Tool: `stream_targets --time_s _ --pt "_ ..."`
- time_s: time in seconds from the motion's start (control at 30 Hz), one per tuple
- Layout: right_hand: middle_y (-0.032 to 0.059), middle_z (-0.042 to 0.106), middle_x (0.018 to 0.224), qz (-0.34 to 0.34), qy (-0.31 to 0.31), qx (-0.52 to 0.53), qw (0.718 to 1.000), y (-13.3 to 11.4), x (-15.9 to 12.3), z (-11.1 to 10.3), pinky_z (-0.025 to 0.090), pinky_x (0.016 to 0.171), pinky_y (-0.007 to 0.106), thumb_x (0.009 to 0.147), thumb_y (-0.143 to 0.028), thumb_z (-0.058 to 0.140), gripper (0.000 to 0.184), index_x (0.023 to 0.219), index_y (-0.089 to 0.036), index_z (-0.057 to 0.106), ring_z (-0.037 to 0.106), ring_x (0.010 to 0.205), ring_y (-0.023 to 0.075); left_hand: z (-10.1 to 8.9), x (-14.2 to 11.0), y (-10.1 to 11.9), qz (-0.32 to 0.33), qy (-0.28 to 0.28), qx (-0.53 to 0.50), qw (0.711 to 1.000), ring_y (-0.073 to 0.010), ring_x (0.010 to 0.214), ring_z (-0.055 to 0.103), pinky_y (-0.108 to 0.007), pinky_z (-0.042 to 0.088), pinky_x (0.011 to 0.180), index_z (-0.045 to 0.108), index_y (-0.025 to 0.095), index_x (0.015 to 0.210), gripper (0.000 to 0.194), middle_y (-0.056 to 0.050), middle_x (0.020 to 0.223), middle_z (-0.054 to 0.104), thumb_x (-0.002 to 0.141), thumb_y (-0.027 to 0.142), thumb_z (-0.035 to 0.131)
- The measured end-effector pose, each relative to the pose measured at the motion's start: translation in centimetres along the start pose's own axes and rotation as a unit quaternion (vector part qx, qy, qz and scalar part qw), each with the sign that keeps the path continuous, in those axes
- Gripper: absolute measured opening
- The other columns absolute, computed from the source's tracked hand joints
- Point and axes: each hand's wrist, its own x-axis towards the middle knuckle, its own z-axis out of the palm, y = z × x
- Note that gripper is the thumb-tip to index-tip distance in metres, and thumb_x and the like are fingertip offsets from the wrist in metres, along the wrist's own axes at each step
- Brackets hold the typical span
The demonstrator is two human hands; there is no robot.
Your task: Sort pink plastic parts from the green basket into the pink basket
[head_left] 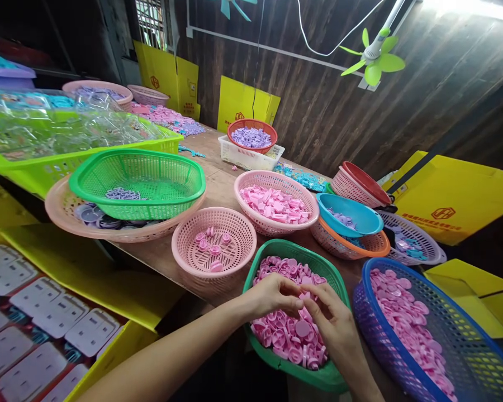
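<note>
Above a green basket (339, 290) heaped with round pink plastic parts (291, 340), my two hands meet fingertip to fingertip. My left hand (279, 296) comes in from the lower left with thumb and fingers pinched together. My right hand (329, 312) reaches up from the lower right, its fingers curled in a pinch against the left fingertips. Whatever lies between the fingers is too small and covered to make out. Just left of the green basket, a pink basket (180, 254) has several small pink pieces (215, 249) scattered on its bottom.
At right stands a blue basket (366, 279) of pink parts. Behind are a pink basket (240, 184) of pink blocks, a turquoise bowl (373, 223) stacked on an orange one, and a bright green basket (193, 173). An open yellow carton (121, 357) is at lower left.
</note>
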Motion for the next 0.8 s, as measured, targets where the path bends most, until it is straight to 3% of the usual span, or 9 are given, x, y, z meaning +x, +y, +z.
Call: stream_targets --time_s 0.17,0.33,0.5,0.8 --pt "0.0044 0.058 0.091 0.031 0.005 0.065 0.997 0.2 0.0 0.1 0.042 0.067 0.027 0.082 -0.035 0.052 0.029 0.109 -0.025 0.06 0.054 0.075 0.0183 -0.1 0.2 -0.6 0.012 0.028 -0.029 0.999 -0.0124 0.062 0.06 -0.027 0.047 0.067 0.063 0.01 0.089 0.037 -0.002 0.069 0.062 0.06 0.032 0.071" --pt "-0.0009 0.057 0.065 0.124 -0.01 0.179 0.976 0.6 -0.2 -0.1 0.041 0.056 0.025 0.083 -0.041 0.049 0.04 0.12 -0.025 0.051 0.049 0.056 0.0143 -0.1 0.0 -0.5 0.0 0.071 -0.095 0.993 -0.0161 0.062 0.063 -0.033 0.049 0.069 0.056 0.011 0.09 0.04 -0.003 0.066 0.063 0.057 0.026 0.072" --pt "0.0005 0.06 0.071 0.142 -0.023 0.232 0.962 0.9 -0.6 0.5 0.043 0.057 0.024 0.079 -0.04 0.056 0.045 0.12 -0.023 0.051 0.052 0.059 0.0141 0.2 -0.3 -0.6 0.013 0.086 -0.057 0.995 -0.0146 0.06 0.062 -0.032 0.049 0.066 0.054 0.011 0.086 0.033 -0.001 0.063 0.061 0.06 0.025 0.07" --pt "0.0006 0.062 0.073 0.154 -0.018 0.264 0.952 1.7 -0.5 1.0 0.042 0.056 0.022 0.075 -0.036 0.062 0.038 0.109 -0.022 0.06 0.051 0.061 0.0126 0.4 -0.9 -0.6 0.033 0.077 0.009 0.996 -0.0133 0.059 0.059 -0.028 0.047 0.061 0.051 0.013 0.083 0.029 -0.002 0.067 0.061 0.064 0.028 0.067"
